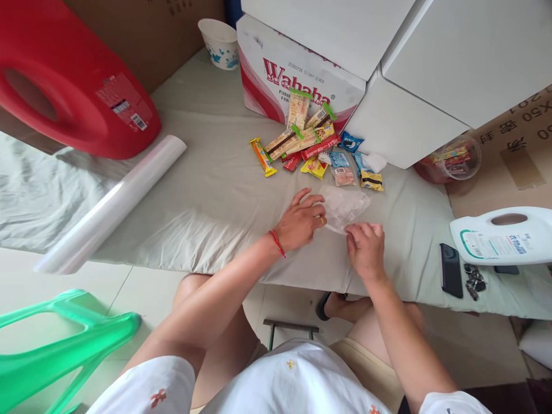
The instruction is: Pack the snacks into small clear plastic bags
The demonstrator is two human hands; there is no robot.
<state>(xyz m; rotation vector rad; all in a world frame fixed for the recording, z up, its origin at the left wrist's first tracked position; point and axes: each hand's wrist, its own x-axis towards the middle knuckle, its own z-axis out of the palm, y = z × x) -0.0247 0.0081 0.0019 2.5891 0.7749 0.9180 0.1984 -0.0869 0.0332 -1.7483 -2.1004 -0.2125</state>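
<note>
A small clear plastic bag lies on the cloth-covered surface in front of me. My left hand pinches its near left edge, with a ring on one finger and a red string at the wrist. My right hand pinches the bag's near right corner. Just beyond the bag lies a heap of several small wrapped snacks, among them a yellow-orange bar and a blue packet.
A roll of clear film lies at the left beside a red jug. A Wahaha carton, white boxes and a paper cup stand behind. At right are a white detergent bottle, a phone, keys and a snack tub. A green stool stands below left.
</note>
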